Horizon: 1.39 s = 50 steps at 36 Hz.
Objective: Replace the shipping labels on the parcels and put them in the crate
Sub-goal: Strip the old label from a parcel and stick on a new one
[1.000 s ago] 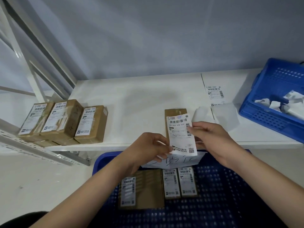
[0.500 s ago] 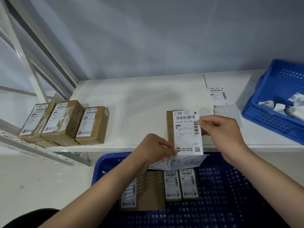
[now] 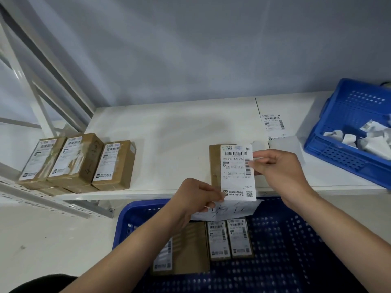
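A fresh shipping label hangs stretched between both hands just over a bare brown parcel that lies near the front edge of the white surface. The left hand pinches the label's near left corner; the right hand pinches its right edge about halfway up. The label's long axis runs near to far, matching the parcel's, but the sheet sits offset to the right, so a strip of cardboard shows along the parcel's left side. Whether the label's far end already touches the box cannot be told. The coming move, as I judge it, turns on shifting the sheet leftward to square it over the parcel, then pressing it down; the left hand is nearer the exposed strip.

Three labelled parcels wait at the far left of the surface. A blue crate stands nearest, below the surface edge, with labelled parcels in it. A second blue crate at the right holds crumpled paper, and a spare label lies beside it. A grey wall closes off the back.
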Tool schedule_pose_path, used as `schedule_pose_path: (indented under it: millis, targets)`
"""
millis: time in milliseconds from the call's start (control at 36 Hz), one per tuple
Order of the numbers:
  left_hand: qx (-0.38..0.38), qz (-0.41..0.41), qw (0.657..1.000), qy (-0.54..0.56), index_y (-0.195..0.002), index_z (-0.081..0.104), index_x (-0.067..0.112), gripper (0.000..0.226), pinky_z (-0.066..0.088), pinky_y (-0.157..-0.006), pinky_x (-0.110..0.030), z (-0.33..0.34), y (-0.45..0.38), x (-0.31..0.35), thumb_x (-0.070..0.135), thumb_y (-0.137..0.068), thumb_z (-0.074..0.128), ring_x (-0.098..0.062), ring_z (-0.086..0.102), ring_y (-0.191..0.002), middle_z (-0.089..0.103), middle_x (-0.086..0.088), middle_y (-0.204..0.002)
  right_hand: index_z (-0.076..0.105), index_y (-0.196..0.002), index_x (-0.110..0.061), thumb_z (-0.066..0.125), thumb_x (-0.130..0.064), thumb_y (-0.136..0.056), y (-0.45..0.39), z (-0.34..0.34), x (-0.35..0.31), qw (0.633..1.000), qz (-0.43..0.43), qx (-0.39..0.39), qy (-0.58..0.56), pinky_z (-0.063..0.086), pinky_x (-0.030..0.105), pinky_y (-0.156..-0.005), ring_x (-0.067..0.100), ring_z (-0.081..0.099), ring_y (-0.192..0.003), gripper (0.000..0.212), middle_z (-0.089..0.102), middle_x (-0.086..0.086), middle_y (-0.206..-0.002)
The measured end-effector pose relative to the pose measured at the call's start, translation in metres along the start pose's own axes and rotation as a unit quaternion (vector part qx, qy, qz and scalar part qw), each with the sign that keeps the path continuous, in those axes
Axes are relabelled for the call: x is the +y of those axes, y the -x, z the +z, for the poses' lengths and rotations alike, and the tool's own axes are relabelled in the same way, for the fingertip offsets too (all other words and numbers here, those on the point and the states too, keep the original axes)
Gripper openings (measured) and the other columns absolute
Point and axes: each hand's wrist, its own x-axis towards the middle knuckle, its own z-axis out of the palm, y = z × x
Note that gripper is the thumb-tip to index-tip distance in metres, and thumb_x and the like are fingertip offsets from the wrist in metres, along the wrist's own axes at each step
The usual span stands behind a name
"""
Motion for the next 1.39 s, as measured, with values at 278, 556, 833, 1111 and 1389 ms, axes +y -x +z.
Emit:
schedule_pose_path:
  millis: [278,556,833,1111,1389]
  targets:
    - [0.07,0.018,0.997,0.01,-0.084,0.083,0.011,0.001,0.05,-0.064,-0.023,-0.005,-0.017,0.013,0.012,-0.084,0.082,-0.008,0.057,-0.057,0.079,-0.01,-0.085,0.069,-0.1,-0.025,0.08,-0.015,-0.084,-0.034,0.014,-0.012,0.996,-0.047,0.009,0.078,0.043,0.013,-0.061,0.01,0.072,-0.076,0.022,0.075,-0.001,-0.085]
    - [0.105,0.005,0.994,-0.027,-0.081,0.082,0.019,0.004,0.047,-0.054,-0.02,-0.006,-0.032,0.001,0.022,-0.083,0.084,-0.006,0.059,-0.059,0.077,0.003,-0.077,0.069,-0.09,-0.015,0.081,-0.01,-0.083,-0.045,0.032,0.008,0.989,-0.06,0.014,0.135,0.04,0.001,-0.06,-0.001,0.063,-0.074,0.015,0.069,-0.008,-0.077]
    - [0.14,0.016,0.987,-0.071,-0.074,0.082,0.027,0.011,0.038,-0.047,-0.019,0.001,-0.038,-0.008,0.031,-0.083,0.084,-0.002,0.052,-0.046,0.065,0.016,-0.051,0.068,-0.086,-0.015,0.082,-0.01,-0.082,-0.047,0.037,0.015,0.985,-0.078,0.032,0.149,0.04,0.001,-0.063,-0.001,0.062,-0.075,0.015,0.067,-0.008,-0.077]
    - [0.141,0.018,0.986,-0.082,-0.072,0.078,0.029,0.014,0.041,-0.05,-0.019,0.002,-0.038,-0.008,0.03,-0.085,0.083,-0.005,0.057,-0.054,0.07,0.012,-0.073,0.067,-0.086,-0.015,0.08,-0.008,-0.083,-0.046,0.04,0.017,0.982,-0.086,0.039,0.161,0.039,-0.001,-0.064,-0.004,0.06,-0.075,0.015,0.065,-0.01,-0.075]
    - [0.148,0.031,0.984,-0.091,-0.073,0.079,0.027,0.013,0.058,-0.069,-0.032,0.004,-0.037,-0.006,0.029,-0.085,0.082,-0.02,0.072,-0.081,0.075,0.012,-0.083,0.066,-0.083,-0.018,0.08,-0.009,-0.084,-0.047,0.039,0.018,0.983,-0.092,0.043,0.156,0.039,0.0,-0.064,-0.004,0.061,-0.075,0.017,0.065,-0.012,-0.075]
